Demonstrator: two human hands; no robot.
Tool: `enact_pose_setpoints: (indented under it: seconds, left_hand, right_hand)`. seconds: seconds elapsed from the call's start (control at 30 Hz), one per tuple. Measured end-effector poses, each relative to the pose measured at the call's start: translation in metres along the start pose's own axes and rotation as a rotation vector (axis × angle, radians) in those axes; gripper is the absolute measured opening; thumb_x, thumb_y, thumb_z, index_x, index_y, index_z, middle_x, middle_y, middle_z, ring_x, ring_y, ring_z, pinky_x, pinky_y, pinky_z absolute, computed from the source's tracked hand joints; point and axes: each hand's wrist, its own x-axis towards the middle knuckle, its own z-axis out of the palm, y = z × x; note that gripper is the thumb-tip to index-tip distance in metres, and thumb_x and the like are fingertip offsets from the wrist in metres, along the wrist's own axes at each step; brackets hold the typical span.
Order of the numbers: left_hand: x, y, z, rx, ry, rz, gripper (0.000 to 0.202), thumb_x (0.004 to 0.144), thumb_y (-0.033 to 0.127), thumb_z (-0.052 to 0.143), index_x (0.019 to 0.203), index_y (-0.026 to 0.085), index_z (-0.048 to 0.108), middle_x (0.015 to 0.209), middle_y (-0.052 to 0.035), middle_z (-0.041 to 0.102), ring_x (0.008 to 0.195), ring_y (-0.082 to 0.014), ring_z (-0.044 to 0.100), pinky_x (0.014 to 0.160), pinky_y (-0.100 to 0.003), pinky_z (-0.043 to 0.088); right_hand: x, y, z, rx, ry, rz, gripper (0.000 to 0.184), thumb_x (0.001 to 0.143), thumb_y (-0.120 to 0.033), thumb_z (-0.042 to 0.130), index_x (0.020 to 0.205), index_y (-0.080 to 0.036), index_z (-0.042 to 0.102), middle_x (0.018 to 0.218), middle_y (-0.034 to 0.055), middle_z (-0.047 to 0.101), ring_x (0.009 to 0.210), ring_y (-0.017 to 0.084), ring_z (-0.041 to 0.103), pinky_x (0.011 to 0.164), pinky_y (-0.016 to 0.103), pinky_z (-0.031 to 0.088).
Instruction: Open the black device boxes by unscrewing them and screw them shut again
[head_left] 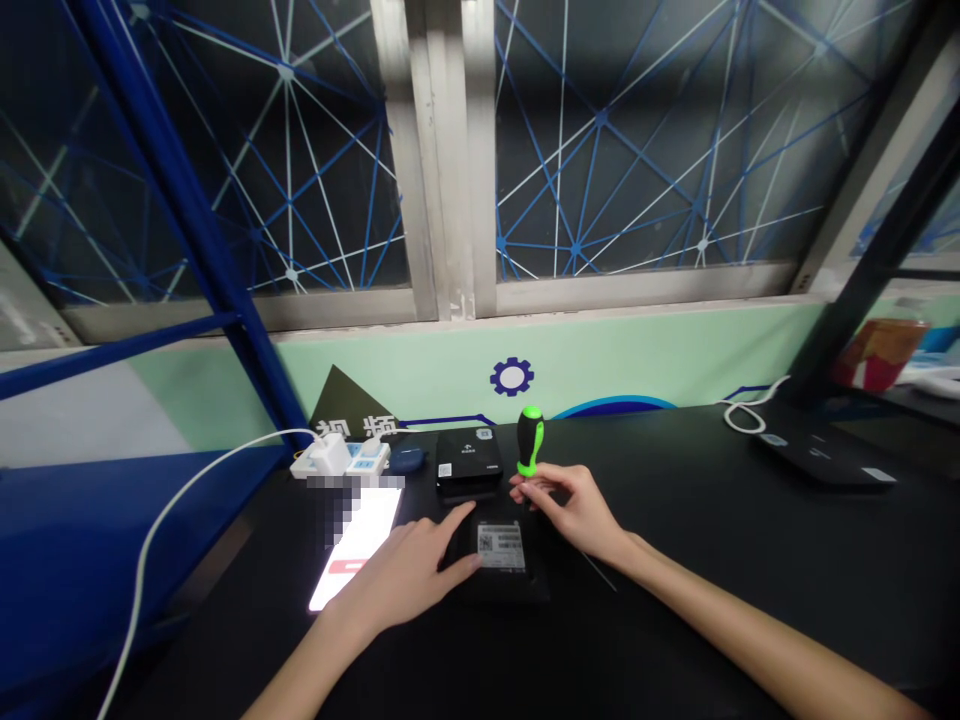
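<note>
A flat black box with a white label (pixel 501 548) lies on the black table (pixel 712 560). My left hand (pixel 409 575) rests on the box's left edge, fingers stretched out flat. My right hand (pixel 574 505) pinches the lower part of a screwdriver with a black and green handle (pixel 529 440), which stands upright over the box's far right corner. A second, thicker black box (pixel 469 462) sits just behind.
A lit phone (pixel 360 545) lies left of my left hand. Behind it are a white power strip (pixel 341 460) with a white cable and a dark blue case (pixel 409 460). A black device (pixel 817 450) with a white cord sits at the right. Windows stand behind.
</note>
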Motion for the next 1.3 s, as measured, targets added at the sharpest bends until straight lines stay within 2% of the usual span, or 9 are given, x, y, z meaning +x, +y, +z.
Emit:
enact_pose_setpoints:
  seconds: [0.2,0.4,0.5,0.77,1.0,1.3]
  left_hand:
    - [-0.001,0.001,-0.001,0.022,0.002,-0.012,0.065,0.096,0.064,0.036,0.151,0.031,0.032,0.078,-0.0018,0.059,0.072,-0.0232,0.06,0.063,-0.028,0.04]
    - [0.0,0.001,-0.002,0.006,-0.003,-0.005,0.066,0.095,0.065,0.036,0.152,0.03,0.031,0.078,-0.0016,0.059,0.071,-0.023,0.06,0.065,-0.029,0.041]
    - [-0.001,0.001,-0.001,0.009,0.006,-0.006,0.066,0.095,0.065,0.036,0.152,0.031,0.031,0.079,-0.0017,0.059,0.071,-0.0227,0.06,0.065,-0.029,0.041]
    - [0.001,0.0,0.0,0.009,0.0,-0.004,0.066,0.095,0.064,0.036,0.152,0.03,0.031,0.075,0.0002,0.056,0.067,-0.0207,0.058,0.063,-0.028,0.039]
    - [0.0,0.0,0.001,0.021,-0.005,-0.006,0.065,0.096,0.064,0.035,0.152,0.031,0.03,0.074,0.0005,0.056,0.069,-0.0219,0.059,0.062,-0.027,0.038]
    - [0.0,-0.002,0.002,0.006,0.005,0.001,0.065,0.095,0.065,0.036,0.151,0.031,0.032,0.074,0.0,0.056,0.071,-0.0222,0.059,0.063,-0.028,0.04]
  right_hand:
    - [0.001,-0.002,0.002,-0.048,0.069,0.018,0.025,0.086,-0.044,0.067,0.084,-0.019,0.071,0.076,0.0054,0.075,0.066,0.02,0.071,0.064,0.031,0.058]
    - [0.003,-0.007,-0.004,-0.036,-0.036,-0.022,0.027,0.093,-0.041,0.057,0.096,-0.018,0.072,0.083,0.007,0.076,0.073,0.021,0.071,0.068,0.032,0.057]
    - [0.004,-0.008,-0.008,-0.076,-0.068,-0.047,0.025,0.093,-0.038,0.058,0.095,-0.019,0.073,0.082,0.0064,0.076,0.071,0.02,0.07,0.065,0.03,0.054]
    - [0.004,-0.006,-0.004,-0.106,-0.033,-0.037,0.024,0.093,-0.039,0.058,0.09,-0.02,0.073,0.081,0.0052,0.076,0.068,0.019,0.068,0.061,0.029,0.051]
    - [0.005,-0.003,-0.004,-0.103,0.025,-0.039,0.018,0.088,-0.036,0.066,0.086,-0.019,0.072,0.075,0.0036,0.074,0.063,0.017,0.066,0.057,0.026,0.049]
    - [0.004,0.001,-0.005,-0.035,-0.067,-0.028,0.02,0.091,-0.032,0.062,0.1,-0.017,0.072,0.085,0.0069,0.076,0.073,0.019,0.072,0.064,0.027,0.056]
